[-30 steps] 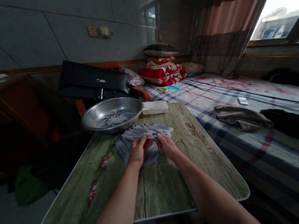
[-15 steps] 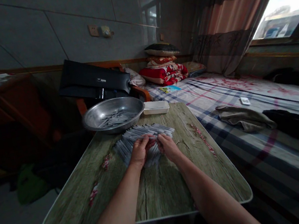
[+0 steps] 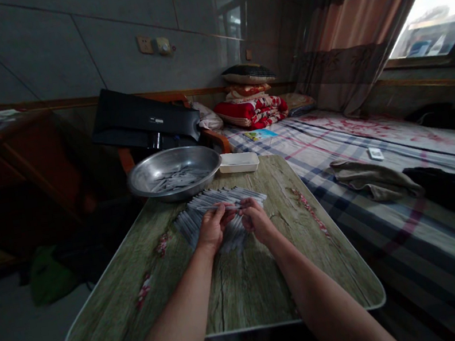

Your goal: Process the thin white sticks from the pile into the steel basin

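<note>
Pinching a fanned pile of thin white strips (image 3: 188, 226) — left hand (image 3: 213, 228) and right hand (image 3: 257, 221) nearly touching, both clamped on the strips. Pile sits on the wood-print tabletop (image 3: 174, 296), just in front of a steel basin (image 3: 173, 159) holding similar strips.

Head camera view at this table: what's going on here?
A person is working with bare hands at a table with a wood-grain print. Their left hand and right hand meet over a fanned pile of slim grey-white strips, fingertips close together; whether they pinch anything is too small to tell. Beyond the pile sit a steel basin holding more strips and a white tray.
</note>
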Available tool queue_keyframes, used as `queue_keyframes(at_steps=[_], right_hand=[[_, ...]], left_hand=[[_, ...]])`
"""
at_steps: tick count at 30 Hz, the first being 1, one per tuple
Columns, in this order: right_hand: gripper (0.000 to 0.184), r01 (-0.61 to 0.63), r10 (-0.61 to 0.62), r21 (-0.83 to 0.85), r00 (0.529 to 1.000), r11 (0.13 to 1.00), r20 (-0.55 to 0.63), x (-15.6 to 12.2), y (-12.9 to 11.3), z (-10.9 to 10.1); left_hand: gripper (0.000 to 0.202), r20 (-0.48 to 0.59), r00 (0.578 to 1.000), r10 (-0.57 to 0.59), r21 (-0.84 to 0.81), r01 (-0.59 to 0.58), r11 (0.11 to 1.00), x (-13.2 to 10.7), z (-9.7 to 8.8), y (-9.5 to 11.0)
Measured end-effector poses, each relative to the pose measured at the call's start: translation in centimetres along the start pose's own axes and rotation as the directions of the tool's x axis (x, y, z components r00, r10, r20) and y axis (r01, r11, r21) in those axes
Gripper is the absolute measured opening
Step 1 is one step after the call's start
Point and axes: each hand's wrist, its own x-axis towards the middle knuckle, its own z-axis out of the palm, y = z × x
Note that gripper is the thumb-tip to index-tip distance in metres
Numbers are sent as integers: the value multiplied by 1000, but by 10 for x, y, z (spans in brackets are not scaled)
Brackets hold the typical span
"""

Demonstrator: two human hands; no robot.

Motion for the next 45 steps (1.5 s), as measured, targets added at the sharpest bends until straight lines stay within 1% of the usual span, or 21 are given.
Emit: queue_keyframes(at_steps=[2, 3, 5, 7, 9, 12, 16, 18, 21, 23, 26, 28, 31, 33, 35, 37, 40, 43, 45], right_hand=[[32, -22, 21, -21, 999, 1000, -28, 0, 0, 0], [34, -29, 27, -47, 999, 998, -29, 1, 1, -1], [41, -32, 32, -104, 999, 994, -6, 2, 3, -2], [42, -18, 20, -126, 1000, 992, 12, 2, 3, -3], [38, 0, 1, -86, 1000, 996, 10, 2, 3, -2], [38, -7, 7, -10, 1000, 1000, -9, 0, 0, -1], [44, -60, 60, -65, 998, 996, -3, -1, 0, 0], [44, -54, 55, -82, 998, 995, 12, -1, 0, 1], [41, -33, 33, -24, 999, 999, 11, -1, -1, 1], [42, -69, 69, 18, 998, 997, 5, -1, -1, 0], [49, -135, 135, -23, 991, 991, 7, 0, 1, -3], [52, -116, 118, -81, 993, 990, 20, 0, 3, -3], [45, -27, 30, -114, 999, 993, 30, 0, 5, 0], [38, 15, -14, -89, 1000, 996, 14, -1, 3, 2], [35, 12, -12, -15, 1000, 1000, 0, -1, 1, 3], [32, -47, 46, 110, 999, 993, 10, -1, -1, 1], [27, -169, 158, 269, 985, 948, 62, 0, -6, -4], [24, -228, 217, 330, 974, 916, 71, 0, -11, -9], [22, -252, 239, 332, 968, 909, 79, -1, -13, -8]], left_hand=[[42, 6, 1000, -1, 2, 1, 1000, 0, 0, 0], [43, 9, 1000, -3, 4, 3, 1000, 0, 0, -1], [43, 11, 1000, -9, 9, 9, 1000, -1, 1, -1], [44, 9, 1000, -11, 10, 11, 1000, -1, 1, -1], [45, 8, 1000, -10, 7, 10, 1000, 0, 1, -1], [44, 15, 1000, -4, 4, 4, 1000, -1, 1, -1], [42, 31, 1000, -4, 18, 3, 1000, -1, 1, -1], [42, 32, 999, -6, 20, 5, 1000, -2, 0, -1], [41, 26, 1000, 0, 9, 0, 1000, -2, 0, -1], [40, 26, 1000, 1, 12, -2, 1000, -2, 0, -1], [38, 31, 1000, -2, 28, 2, 1000, -2, 0, -2], [38, 27, 1000, 1, 31, -1, 1000, -1, 1, -3], [38, 15, 1000, 7, 12, -7, 1000, 0, 1, -3], [39, -9, 1000, 13, -12, -13, 1000, 1, 0, -1], [39, -41, 999, 15, -38, -17, 999, 0, 0, 1], [37, -72, 997, 0, -77, -6, 997, -1, 0, 3], [34, -113, 992, -62, -175, 41, 984, -2, 1, 7], [34, -108, 984, -142, -267, 109, 958, -3, 2, 9], [34, -84, 981, -175, -299, 142, 944, -2, 3, 8]])
